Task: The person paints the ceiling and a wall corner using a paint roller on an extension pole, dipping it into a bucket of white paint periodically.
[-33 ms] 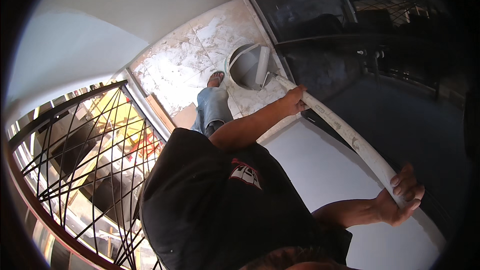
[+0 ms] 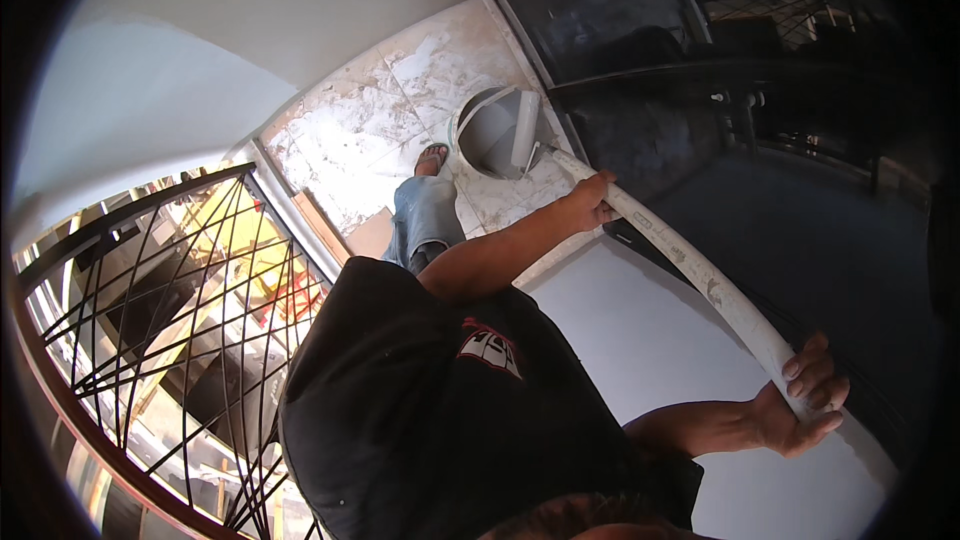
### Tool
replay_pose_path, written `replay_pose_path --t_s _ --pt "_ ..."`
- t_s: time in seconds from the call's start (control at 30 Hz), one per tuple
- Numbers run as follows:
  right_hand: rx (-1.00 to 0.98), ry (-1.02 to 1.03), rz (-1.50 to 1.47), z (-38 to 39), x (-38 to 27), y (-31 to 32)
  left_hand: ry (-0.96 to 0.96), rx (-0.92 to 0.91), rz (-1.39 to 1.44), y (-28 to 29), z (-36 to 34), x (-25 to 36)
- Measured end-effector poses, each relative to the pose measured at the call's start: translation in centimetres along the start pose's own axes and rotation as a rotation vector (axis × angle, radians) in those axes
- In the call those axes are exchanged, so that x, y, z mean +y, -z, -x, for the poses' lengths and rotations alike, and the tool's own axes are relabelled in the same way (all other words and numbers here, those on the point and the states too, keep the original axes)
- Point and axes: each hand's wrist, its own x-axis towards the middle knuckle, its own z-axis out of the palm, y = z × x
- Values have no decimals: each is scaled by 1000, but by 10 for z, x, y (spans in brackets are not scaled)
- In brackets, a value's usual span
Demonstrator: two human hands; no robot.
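A long whitish pole, smeared in places, runs diagonally across my right side. My left hand is closed around its upper part, near the bucket. Farther down, toward the lower right, my right hand wraps its fingers round the other end. At the pole's far end a wire frame carries a pale paint roller, which lies at the right side of a round bucket. The bucket stands on the floor, its inside greyish; how much paint is in it I cannot tell.
My sandalled foot is beside the bucket on a paint-smeared tiled floor. A metal railing with crossed bars stands at left, with a cluttered lower area beyond. Pale wall rises ahead; dark glossy panels flank the right.
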Motion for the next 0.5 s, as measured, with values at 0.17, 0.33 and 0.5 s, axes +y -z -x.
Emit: replay_pose_path --t_s 0.17,0.33,0.5 --pt "65 47 -169 97 -48 77 -9 -45 -26 -22 40 -67" --pt "88 66 -309 189 -69 158 -25 -178 26 -23 51 -119" --pt "125 -70 -332 249 -52 200 -101 -197 105 -8 64 -123"
